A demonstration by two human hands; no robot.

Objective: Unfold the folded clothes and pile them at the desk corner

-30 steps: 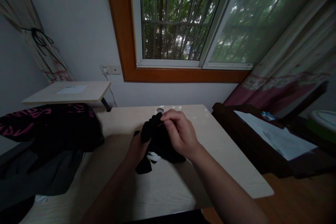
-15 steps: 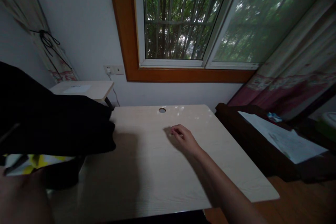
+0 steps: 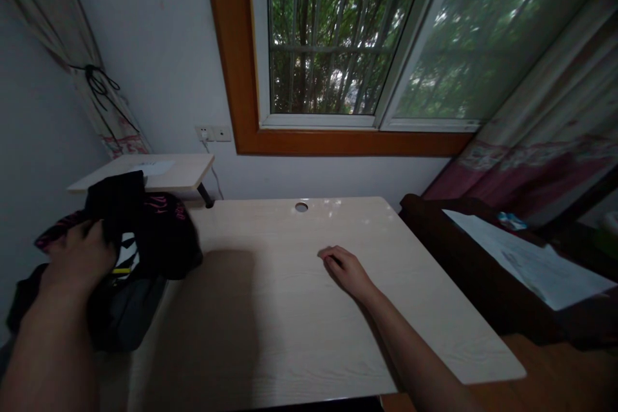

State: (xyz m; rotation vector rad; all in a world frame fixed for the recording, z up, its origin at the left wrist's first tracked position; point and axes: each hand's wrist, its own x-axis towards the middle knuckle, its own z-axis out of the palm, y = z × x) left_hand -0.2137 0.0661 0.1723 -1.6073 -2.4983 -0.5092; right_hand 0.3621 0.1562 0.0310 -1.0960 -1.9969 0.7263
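At the left, my left hand (image 3: 80, 257) is on a bunched black garment (image 3: 168, 232) with pink lettering, its fingers bent into the cloth and slightly blurred. Below the garment, a patch of white, black and yellow patterned fabric (image 3: 128, 254) shows. Under that is a dark grey and black fabric item (image 3: 130, 312), whose kind I cannot make out, at the desk's left edge. My right hand (image 3: 345, 270) rests on the pale wooden desk (image 3: 299, 322), fingers curled together, and nothing shows in them.
A smaller side table (image 3: 188, 170) with a paper (image 3: 157, 167) stands behind the clothes. The desk has a round cable hole (image 3: 302, 207) near its back edge. To the right, a dark brown surface (image 3: 434, 225) bears a large white sheet (image 3: 526, 257). A window (image 3: 347, 45) is ahead.
The black garment, spread wide and raised before, has come down into a bunch on the left. My left hand has moved up and forward onto it. The right hand stays on the desk.
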